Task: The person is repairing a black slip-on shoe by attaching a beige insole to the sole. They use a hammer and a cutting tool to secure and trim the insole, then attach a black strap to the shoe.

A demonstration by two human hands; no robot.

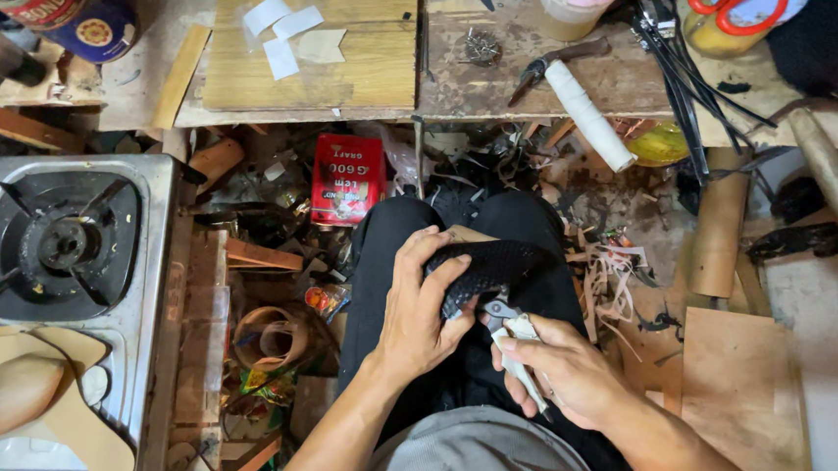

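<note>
Over the lap, left hand [423, 315] gripping black textured piece [486, 268], right hand [567, 369] holding pliers [511, 330]

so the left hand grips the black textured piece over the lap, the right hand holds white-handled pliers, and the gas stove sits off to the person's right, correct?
Not quite. The head view shows the gas stove on the person's left. The rest holds: left hand grips the black textured piece, right hand holds the white-handled pliers.

A cluttered shoemaking workshop is shown: a scarred wooden workbench [509, 75], pliers [549, 66], leather scraps [613, 279], a glue tin [348, 179] and tan insoles [54, 387] are seen.
</note>
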